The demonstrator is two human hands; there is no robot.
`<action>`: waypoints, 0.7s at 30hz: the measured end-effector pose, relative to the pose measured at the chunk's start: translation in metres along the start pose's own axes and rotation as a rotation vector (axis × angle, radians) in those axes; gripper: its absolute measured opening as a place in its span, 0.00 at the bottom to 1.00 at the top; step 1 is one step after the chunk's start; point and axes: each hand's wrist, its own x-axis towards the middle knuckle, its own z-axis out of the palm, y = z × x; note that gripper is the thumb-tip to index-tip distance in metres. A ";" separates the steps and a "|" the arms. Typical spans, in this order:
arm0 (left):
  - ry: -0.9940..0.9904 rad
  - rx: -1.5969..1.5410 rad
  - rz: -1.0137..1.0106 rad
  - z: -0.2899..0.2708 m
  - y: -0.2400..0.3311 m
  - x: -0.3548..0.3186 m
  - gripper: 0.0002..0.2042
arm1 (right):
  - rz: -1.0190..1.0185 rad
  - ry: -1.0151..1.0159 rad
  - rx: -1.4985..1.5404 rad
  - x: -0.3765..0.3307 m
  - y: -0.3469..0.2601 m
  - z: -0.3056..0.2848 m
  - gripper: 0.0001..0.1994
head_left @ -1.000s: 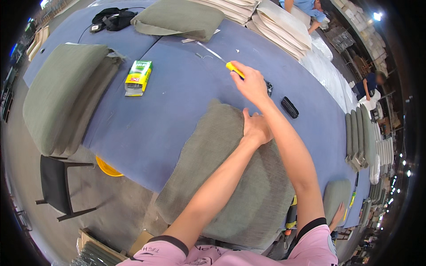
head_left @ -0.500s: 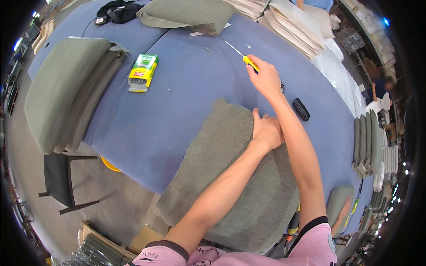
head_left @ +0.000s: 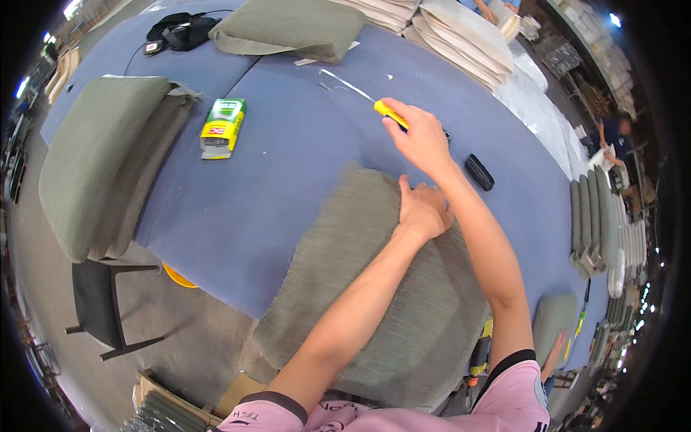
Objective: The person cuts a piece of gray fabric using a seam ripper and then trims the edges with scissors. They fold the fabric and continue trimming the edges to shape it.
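Note:
My right hand (head_left: pixel 421 138) grips the yellow handle of a long thin metal hook tool (head_left: pixel 356 91), whose shaft points away over the blue table (head_left: pixel 288 165). Just below it, my left hand (head_left: pixel 423 209) presses flat on the far edge of a grey-green fabric cushion (head_left: pixel 381 288). The cushion lies across the table's near edge and overhangs toward me.
A green and yellow box (head_left: pixel 223 128) lies at centre left. Stacked grey-green cushions (head_left: pixel 101 165) sit at the left and another cushion (head_left: pixel 291 27) at the back. A small black object (head_left: pixel 479 172) lies right of my hands. A black chair (head_left: pixel 101 302) stands below the table edge.
My right hand has drawn the yellow-handled tool back toward me along the table. The left hand has stayed on the cushion's far edge.

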 end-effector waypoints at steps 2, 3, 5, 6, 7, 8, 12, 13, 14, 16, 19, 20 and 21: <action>0.031 -0.098 -0.006 -0.003 -0.001 -0.002 0.19 | 0.062 0.017 -0.052 -0.006 0.022 -0.018 0.20; 0.049 -0.144 -0.010 -0.003 0.002 -0.003 0.18 | 0.072 0.056 -0.065 -0.012 0.035 -0.023 0.20; 0.093 -0.125 -0.001 0.005 0.003 -0.002 0.18 | 0.097 0.075 -0.107 -0.019 0.059 -0.027 0.19; 0.113 -0.114 0.007 0.008 0.005 0.000 0.18 | 0.113 0.088 -0.129 -0.023 0.069 -0.027 0.18; 0.102 -0.125 0.011 0.007 0.007 0.000 0.18 | 0.127 0.070 -0.152 -0.025 0.078 -0.022 0.18; 0.091 -0.136 0.015 0.005 0.008 0.000 0.18 | 0.142 0.051 -0.176 -0.027 0.087 -0.018 0.18; 0.082 -0.133 0.010 0.003 0.006 -0.002 0.18 | 0.153 0.050 -0.156 -0.028 0.088 -0.016 0.18; 0.096 -0.126 0.006 0.003 0.004 -0.002 0.18 | 0.203 0.017 -0.132 -0.026 0.085 -0.020 0.20; 0.111 -0.120 0.001 0.002 0.002 -0.002 0.18 | 0.211 0.023 -0.137 -0.022 0.084 -0.027 0.20; 0.131 -0.125 0.007 0.005 0.001 -0.003 0.18 | 0.243 0.034 -0.150 -0.018 0.091 -0.037 0.21; 0.150 -0.151 0.024 0.006 0.004 -0.003 0.18 | 0.221 0.164 -0.220 -0.014 0.133 -0.041 0.18; 0.138 -0.159 0.030 0.006 0.007 -0.004 0.18 | 0.251 0.161 -0.243 -0.015 0.147 -0.041 0.18; 0.131 -0.162 0.030 0.006 0.008 -0.004 0.18 | 0.276 0.158 -0.259 -0.013 0.152 -0.041 0.18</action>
